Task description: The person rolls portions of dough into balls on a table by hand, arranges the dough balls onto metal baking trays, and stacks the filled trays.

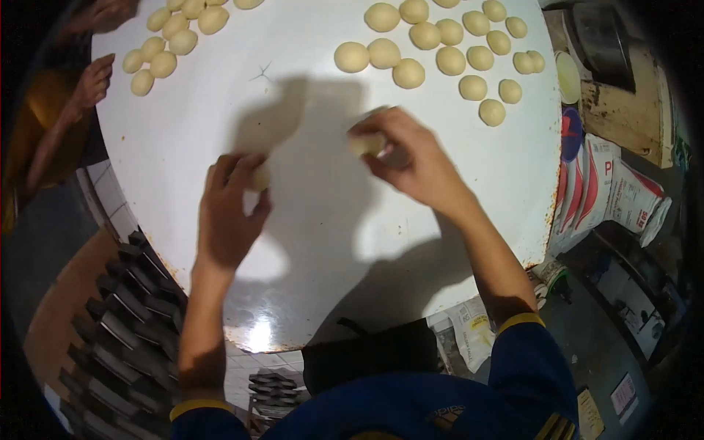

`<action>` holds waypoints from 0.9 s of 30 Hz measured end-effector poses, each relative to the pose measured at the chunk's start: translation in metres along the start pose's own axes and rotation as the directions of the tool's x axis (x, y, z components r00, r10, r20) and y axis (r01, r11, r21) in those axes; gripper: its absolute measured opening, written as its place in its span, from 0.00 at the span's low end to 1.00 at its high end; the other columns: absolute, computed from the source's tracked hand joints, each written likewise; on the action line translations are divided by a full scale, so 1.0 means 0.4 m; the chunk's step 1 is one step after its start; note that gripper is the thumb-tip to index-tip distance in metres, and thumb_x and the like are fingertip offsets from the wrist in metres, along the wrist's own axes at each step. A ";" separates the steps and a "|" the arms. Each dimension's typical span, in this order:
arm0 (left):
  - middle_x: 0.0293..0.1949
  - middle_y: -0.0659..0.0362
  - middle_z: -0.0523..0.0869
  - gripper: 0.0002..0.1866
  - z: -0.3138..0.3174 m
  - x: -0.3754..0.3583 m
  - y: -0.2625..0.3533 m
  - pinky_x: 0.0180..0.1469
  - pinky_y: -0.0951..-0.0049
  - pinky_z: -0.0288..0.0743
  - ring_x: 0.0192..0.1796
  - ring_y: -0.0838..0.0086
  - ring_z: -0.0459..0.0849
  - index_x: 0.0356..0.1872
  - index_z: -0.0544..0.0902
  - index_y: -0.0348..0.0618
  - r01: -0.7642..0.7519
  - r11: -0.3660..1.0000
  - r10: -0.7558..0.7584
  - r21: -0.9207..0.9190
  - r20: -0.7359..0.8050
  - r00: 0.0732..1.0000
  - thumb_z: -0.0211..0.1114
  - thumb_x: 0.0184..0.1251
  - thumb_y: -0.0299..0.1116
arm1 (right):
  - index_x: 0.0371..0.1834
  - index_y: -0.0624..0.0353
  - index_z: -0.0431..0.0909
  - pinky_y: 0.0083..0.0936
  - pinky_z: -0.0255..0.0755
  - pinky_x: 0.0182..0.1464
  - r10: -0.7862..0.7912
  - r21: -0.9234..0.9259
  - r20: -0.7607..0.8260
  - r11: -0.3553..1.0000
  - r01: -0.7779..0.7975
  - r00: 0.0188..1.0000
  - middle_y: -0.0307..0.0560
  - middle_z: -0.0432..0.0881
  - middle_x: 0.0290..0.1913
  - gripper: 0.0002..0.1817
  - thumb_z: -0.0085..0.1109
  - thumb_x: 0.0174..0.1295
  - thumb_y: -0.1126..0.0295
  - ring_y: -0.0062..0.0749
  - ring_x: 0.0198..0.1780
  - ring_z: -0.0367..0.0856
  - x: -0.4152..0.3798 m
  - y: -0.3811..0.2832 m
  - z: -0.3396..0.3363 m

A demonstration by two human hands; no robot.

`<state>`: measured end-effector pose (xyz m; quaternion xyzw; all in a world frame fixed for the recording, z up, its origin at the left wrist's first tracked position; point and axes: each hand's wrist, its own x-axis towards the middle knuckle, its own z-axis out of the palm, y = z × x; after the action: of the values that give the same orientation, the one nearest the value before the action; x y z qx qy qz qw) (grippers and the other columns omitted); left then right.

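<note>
My left hand (229, 205) curls around a pale dough ball (259, 177) over the left middle of the white table (315, 220); the fingers hide part of it. Farther right, my right hand (407, 154) pinches a second dough ball (366, 144) between thumb and fingers. Both hands are low over the tabletop, and their shadows fall across its middle. Several round dough balls (450, 61) lie loosely grouped beyond my right hand. Another cluster of dough balls (174, 28) sits at the far left.
At the left edge, another person's hand (94, 82) rests by the table. Stacked dark metal pans (121, 315) stand at lower left. Printed sacks (598, 187) and a purple container (571, 134) line the right side. A white and yellow packet (469, 334) lies below the front edge.
</note>
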<state>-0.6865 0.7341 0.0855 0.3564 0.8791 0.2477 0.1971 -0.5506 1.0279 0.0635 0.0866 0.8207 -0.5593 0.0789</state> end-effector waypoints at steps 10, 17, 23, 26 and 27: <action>0.67 0.49 0.81 0.31 0.249 0.297 0.204 0.73 0.47 0.79 0.72 0.46 0.79 0.69 0.82 0.46 -0.217 0.936 0.181 -0.278 -0.149 0.972 0.81 0.64 0.26 | 0.69 0.58 0.85 0.49 0.79 0.69 -0.153 -0.591 -0.359 0.801 -0.098 0.921 0.57 0.86 0.66 0.26 0.77 0.68 0.67 0.60 0.67 0.84 -0.016 0.047 -0.199; 0.67 0.41 0.81 0.32 -0.019 0.341 -0.164 0.75 0.47 0.73 0.70 0.40 0.77 0.72 0.80 0.41 0.055 0.994 0.019 0.094 -0.650 0.759 0.77 0.67 0.34 | 0.62 0.57 0.88 0.40 0.80 0.66 -0.269 -0.374 -0.363 0.919 0.125 0.892 0.50 0.89 0.58 0.20 0.76 0.68 0.71 0.51 0.62 0.86 0.188 -0.044 -0.099; 0.70 0.40 0.79 0.36 -0.148 0.336 -0.380 0.74 0.45 0.77 0.71 0.39 0.78 0.76 0.80 0.46 0.356 0.924 -0.198 0.137 -0.625 0.755 0.77 0.64 0.33 | 0.66 0.56 0.85 0.49 0.78 0.69 -0.602 -0.456 -0.206 0.756 0.469 0.771 0.50 0.90 0.59 0.28 0.79 0.62 0.66 0.54 0.64 0.84 0.585 -0.122 0.188; 0.66 0.42 0.83 0.31 -0.158 0.341 -0.461 0.69 0.51 0.82 0.66 0.44 0.84 0.71 0.84 0.43 0.302 0.951 -0.223 0.060 -0.543 0.810 0.77 0.65 0.31 | 0.64 0.54 0.88 0.46 0.77 0.69 -0.671 -0.523 -0.146 0.676 0.519 0.727 0.48 0.92 0.56 0.25 0.77 0.63 0.63 0.52 0.63 0.84 0.749 -0.185 0.312; 0.66 0.42 0.83 0.31 -0.166 0.344 -0.471 0.69 0.51 0.82 0.66 0.44 0.84 0.71 0.84 0.43 0.305 0.951 -0.226 0.058 -0.545 0.808 0.77 0.65 0.31 | 0.62 0.53 0.89 0.45 0.78 0.67 -0.647 -0.647 -0.094 0.617 0.447 0.757 0.47 0.92 0.54 0.23 0.77 0.63 0.62 0.51 0.63 0.84 0.791 -0.195 0.351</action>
<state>-0.9129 0.6968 0.0065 0.1603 0.9556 0.2428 -0.0473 -0.8717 0.8859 0.0116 -0.1111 0.9386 -0.2511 -0.2087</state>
